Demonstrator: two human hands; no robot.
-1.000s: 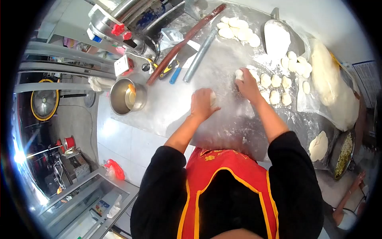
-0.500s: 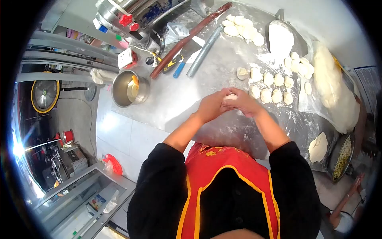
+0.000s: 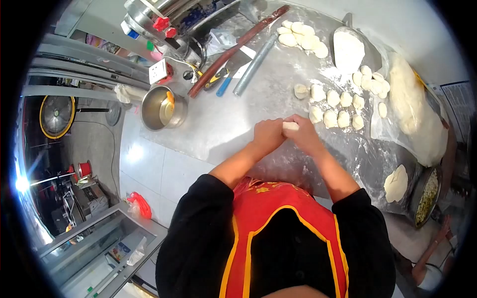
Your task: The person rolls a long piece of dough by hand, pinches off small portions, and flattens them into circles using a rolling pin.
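A pale lump of dough (image 3: pixel 291 126) shows between my two hands, just above the metal worktop (image 3: pixel 218 124). My left hand (image 3: pixel 269 135) is closed against it from the left, fingers curled. From the other side my right hand (image 3: pixel 305 134) wraps round the same lump, and the two hands touch. Most of the dough is hidden by my fingers. Right beside my right hand, two rows of floured dough pieces (image 3: pixel 330 118) lie on the worktop, with a single round piece (image 3: pixel 301 91) at their left end.
A steel pot (image 3: pixel 149 110) stands left, near a long wooden rod (image 3: pixel 218 63) and a grey rolling pin (image 3: pixel 256 64). Far right are a flour scoop (image 3: pixel 349 49), a large dough mass (image 3: pixel 408 99), a flattened sheet (image 3: pixel 396 184) and a filling bowl (image 3: pixel 422 213). Another person's arm (image 3: pixel 432 246) shows low right.
My hands have gone from cupped over the lump with overlapping fingers to tighter fists on either side of it. The lump has shifted slightly down; the dough pieces stay put.
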